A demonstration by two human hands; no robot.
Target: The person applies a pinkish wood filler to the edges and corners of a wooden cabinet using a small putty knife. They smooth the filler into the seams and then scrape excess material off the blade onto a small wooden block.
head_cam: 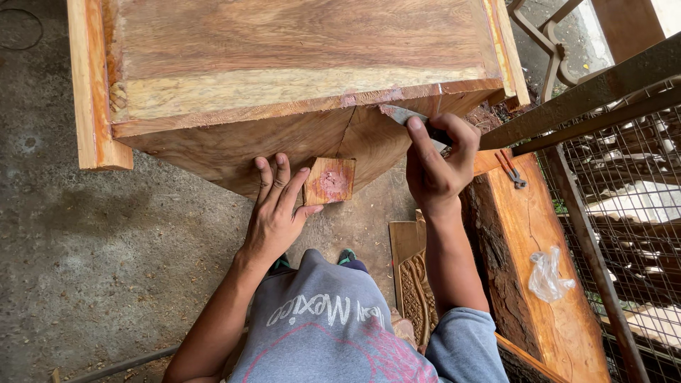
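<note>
A large wooden box-like furniture piece (284, 78) stands before me, its front face sloping away under a top edge smeared with pinkish filler. My left hand (278, 209) rests flat against the front face, the thumb pinching a small square wooden block (330, 180) that carries a pink dab of filler. My right hand (436, 167) grips a flat metal putty knife (406, 115), whose blade tip touches the filler-streaked edge near the right corner.
A thick rough timber slab (539, 284) lies at the right with a crumpled clear plastic bag (548, 275) and small pliers (512, 172) on it. A carved wooden panel (417, 284) leans below. Wire mesh fencing (624, 184) runs along the right. Concrete floor (85, 248) lies at the left.
</note>
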